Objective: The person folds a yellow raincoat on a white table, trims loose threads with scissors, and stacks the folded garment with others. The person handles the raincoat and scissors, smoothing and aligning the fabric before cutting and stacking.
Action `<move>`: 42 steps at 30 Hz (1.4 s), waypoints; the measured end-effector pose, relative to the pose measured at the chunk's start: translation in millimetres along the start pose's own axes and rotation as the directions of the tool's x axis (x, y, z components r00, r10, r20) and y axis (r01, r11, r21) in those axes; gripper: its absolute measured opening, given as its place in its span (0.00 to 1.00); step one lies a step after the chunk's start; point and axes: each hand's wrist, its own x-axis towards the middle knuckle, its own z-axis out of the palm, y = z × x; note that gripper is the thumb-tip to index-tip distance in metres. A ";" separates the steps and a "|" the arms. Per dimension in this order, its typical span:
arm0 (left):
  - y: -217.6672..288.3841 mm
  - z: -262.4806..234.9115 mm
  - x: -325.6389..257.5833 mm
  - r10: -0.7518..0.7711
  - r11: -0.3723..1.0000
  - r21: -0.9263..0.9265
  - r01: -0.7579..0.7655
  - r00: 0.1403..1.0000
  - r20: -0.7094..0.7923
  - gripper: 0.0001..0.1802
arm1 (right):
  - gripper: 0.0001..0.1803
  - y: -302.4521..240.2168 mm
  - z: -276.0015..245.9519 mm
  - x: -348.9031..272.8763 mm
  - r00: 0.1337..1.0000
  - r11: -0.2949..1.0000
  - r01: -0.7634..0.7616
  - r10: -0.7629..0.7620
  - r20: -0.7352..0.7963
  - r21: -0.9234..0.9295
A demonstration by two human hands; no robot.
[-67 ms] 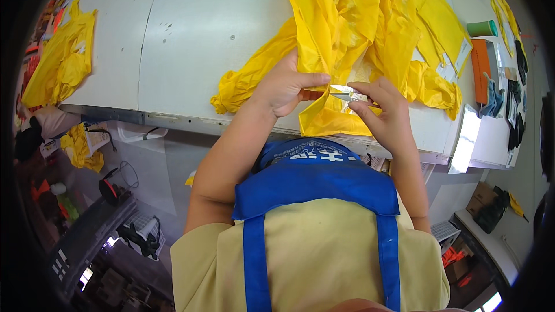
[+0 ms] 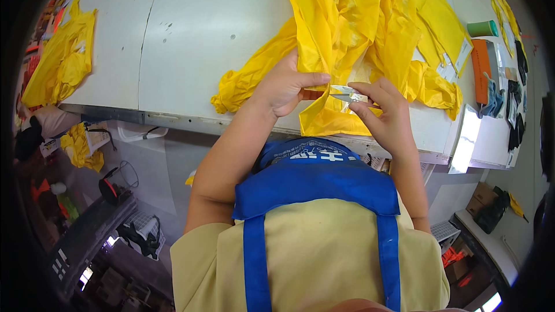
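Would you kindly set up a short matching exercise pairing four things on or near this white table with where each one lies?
Things:
1. large yellow garment
2. green roll
3. small yellow heap
4. small silvery tool

Places:
A. far left end of the table
B. between the left hand and right hand
C. spread over the table's middle, in front of the person
D. right end of the table, beside an orange flat piece

Pairs: 1-C, 2-D, 3-A, 4-B
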 end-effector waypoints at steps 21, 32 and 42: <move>-3.3 -2.8 -3.8 0.001 0.998 -0.066 0.004 0.997 0.075 0.28 | 0.14 15.6 17.1 -5.4 0.984 0.950 -0.058 0.107 -0.145 0.307; -32.2 -56.5 -22.0 0.502 0.379 0.922 -0.074 0.854 -0.137 0.29 | 0.09 85.5 64.9 1.6 0.854 0.679 -0.473 0.509 0.104 0.561; -28.6 -101.1 -82.7 0.177 0.908 0.419 -0.007 0.912 -0.370 0.42 | 0.16 0.5 64.7 -5.5 0.985 0.886 0.070 -0.133 0.108 0.458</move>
